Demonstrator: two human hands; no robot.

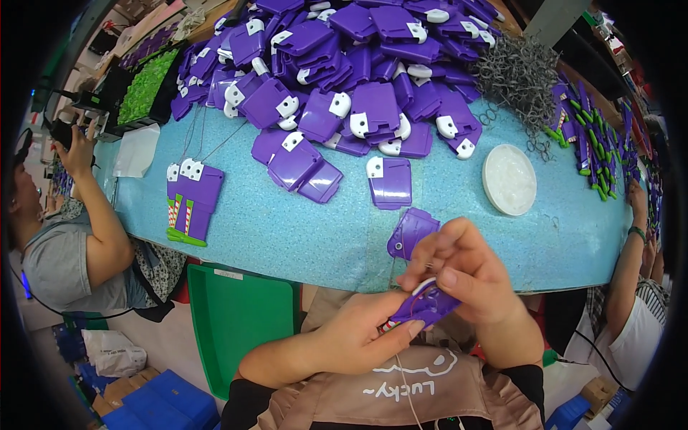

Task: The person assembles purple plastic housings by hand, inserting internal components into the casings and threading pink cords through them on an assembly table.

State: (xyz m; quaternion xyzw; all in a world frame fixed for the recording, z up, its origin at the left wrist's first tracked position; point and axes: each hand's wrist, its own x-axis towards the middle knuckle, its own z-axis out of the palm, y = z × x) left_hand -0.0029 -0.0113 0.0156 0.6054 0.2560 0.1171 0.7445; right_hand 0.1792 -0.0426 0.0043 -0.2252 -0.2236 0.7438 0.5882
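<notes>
Both my hands hold one small purple plastic case point(424, 306) with a white tab, just in front of the table edge. My left hand point(362, 342) supports it from below. My right hand point(466, 276) pinches its top from above. Another purple case point(411, 231) lies on the blue table point(301, 236) right behind my right hand. A big heap of purple cases with white tabs point(344, 72) covers the far part of the table.
A round white dish point(509, 179) sits right of centre, beside a tangle of grey wire springs point(517, 72). Assembled purple pieces with green strips point(188, 204) lie at left. A green tray point(236, 315) stands below the table. Other people point(64, 251) work at left and right.
</notes>
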